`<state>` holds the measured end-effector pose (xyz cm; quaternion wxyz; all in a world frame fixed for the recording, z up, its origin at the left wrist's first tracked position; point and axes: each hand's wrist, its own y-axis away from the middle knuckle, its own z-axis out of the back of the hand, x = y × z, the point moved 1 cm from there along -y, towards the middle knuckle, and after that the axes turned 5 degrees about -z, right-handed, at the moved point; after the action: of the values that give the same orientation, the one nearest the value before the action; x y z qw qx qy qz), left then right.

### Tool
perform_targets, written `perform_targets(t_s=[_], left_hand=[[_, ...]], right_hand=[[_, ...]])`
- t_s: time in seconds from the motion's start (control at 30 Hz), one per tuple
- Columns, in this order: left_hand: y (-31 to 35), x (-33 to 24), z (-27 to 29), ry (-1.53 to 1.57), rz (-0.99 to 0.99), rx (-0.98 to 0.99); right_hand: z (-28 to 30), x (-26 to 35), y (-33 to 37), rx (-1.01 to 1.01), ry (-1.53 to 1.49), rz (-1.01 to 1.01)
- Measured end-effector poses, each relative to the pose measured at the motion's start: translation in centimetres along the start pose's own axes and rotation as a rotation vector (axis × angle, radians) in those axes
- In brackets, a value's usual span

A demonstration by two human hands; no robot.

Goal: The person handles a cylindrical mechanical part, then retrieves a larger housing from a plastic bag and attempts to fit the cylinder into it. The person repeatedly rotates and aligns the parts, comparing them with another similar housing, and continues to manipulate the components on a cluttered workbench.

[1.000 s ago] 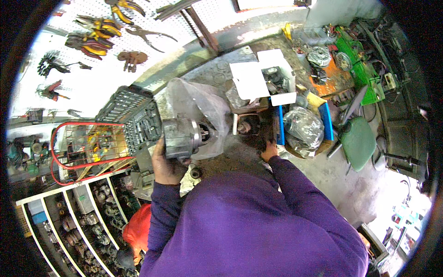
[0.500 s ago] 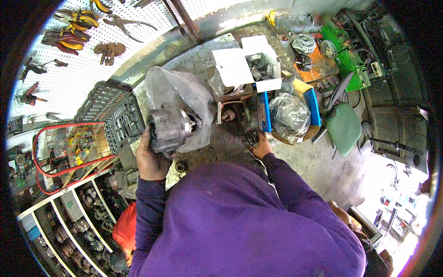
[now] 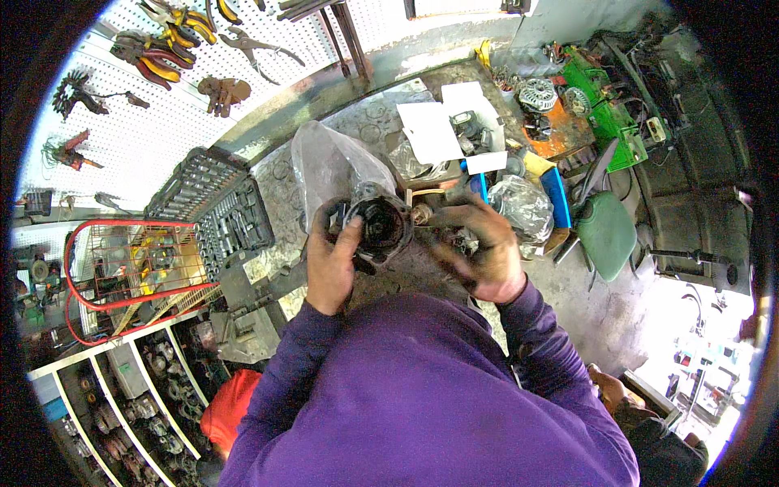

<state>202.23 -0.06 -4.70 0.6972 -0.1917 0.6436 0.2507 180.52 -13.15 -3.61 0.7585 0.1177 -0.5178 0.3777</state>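
My left hand (image 3: 334, 268) grips a dark, greasy round motor housing (image 3: 381, 226) by its left side, thumb over the rim. Its open hollow end faces up toward me. To the right of it, my right hand (image 3: 491, 256) is raised, fingers spread and partly smeared by motion; nothing shows held in it. A small dark part (image 3: 464, 242) is partly visible between those fingers, seemingly on the bench below. Behind the housing lies a clear plastic bag (image 3: 324, 162). A small open box with a coppery part (image 3: 421, 213) sits beyond, partly hidden by the right hand.
An open white carton (image 3: 430, 134) of metal parts stands farther back. Right of it, a blue-sided bin (image 3: 560, 199) holds a plastic-wrapped part (image 3: 519, 203). A socket set (image 3: 231, 223) lies open at left beside a red-rimmed wire basket (image 3: 138, 268). A green chair (image 3: 608, 235) stands right.
The housing has come rightward in my left hand and turned so its hollow end faces me. My right hand has lifted off the small dark part and moved toward the housing.
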Motion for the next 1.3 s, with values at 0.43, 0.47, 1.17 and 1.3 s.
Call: perform_targets(t_s=[0.43,0.47,1.17,1.3], left_hand=[[1.3,0.3,0.7,-0.116,-0.102,0.031],[1.3,0.4,0.7,-0.106,-0.114,0.036],[0.6,0.0,1.3,-0.208,-0.042,-0.036],[0.6,-0.3,2.0,0.066,0.035,-0.086]], right_hand=[[-6.0,3.7,-3.4,0.151,0.423,0.067],[-6.0,3.5,-3.4,0.140,0.355,0.094],[-2.2,-7.1,0.3,-0.058,-0.646,-0.417],[-5.7,-15.4,3.0,0.269,0.330,-0.581]])
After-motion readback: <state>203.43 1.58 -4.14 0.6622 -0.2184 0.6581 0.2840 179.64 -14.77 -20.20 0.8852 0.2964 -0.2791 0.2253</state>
